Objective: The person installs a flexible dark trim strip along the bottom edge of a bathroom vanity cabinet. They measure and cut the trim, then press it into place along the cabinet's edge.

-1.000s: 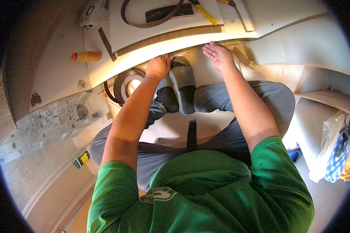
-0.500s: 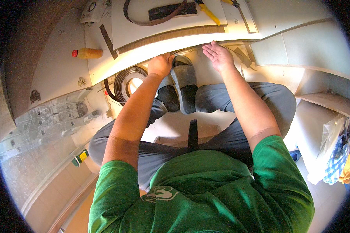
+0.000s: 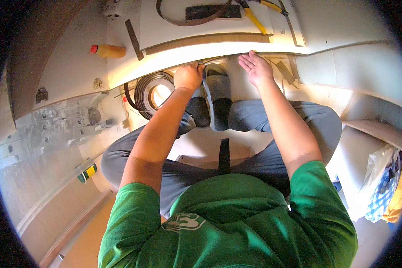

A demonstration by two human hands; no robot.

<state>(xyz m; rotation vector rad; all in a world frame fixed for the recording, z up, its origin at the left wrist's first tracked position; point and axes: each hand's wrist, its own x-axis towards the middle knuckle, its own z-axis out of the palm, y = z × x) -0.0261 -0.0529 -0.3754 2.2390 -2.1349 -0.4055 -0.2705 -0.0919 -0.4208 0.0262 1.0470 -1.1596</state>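
My left hand (image 3: 188, 77) is closed at the near edge of a white board (image 3: 178, 52), its thumb and finger pinched on what looks like a thin dark strip (image 3: 211, 59) running along that edge. To its right, my right hand (image 3: 257, 70) is open, palm turned up and fingers stretched out, with the fingertips at the underside of the same edge. A coil of brown edge banding (image 3: 141, 97) lies left of my left hand, partly behind the forearm. Between the hands, below the board, are my sandalled feet (image 3: 219, 85).
On the board lie a wood-patterned strip (image 3: 210, 41), a curved brown band (image 3: 167, 18), a dark block (image 3: 213, 12) and yellow-handled pliers (image 3: 255, 22). An orange bottle with a red cap (image 3: 108, 51) lies at the left. Panels (image 3: 366, 67) stand at the right, near plastic bags (image 3: 379, 192).
The whole view has shifted slightly, so the board and the things on it sit further right and higher. Both hands keep nearly the same pose at the board's edge.
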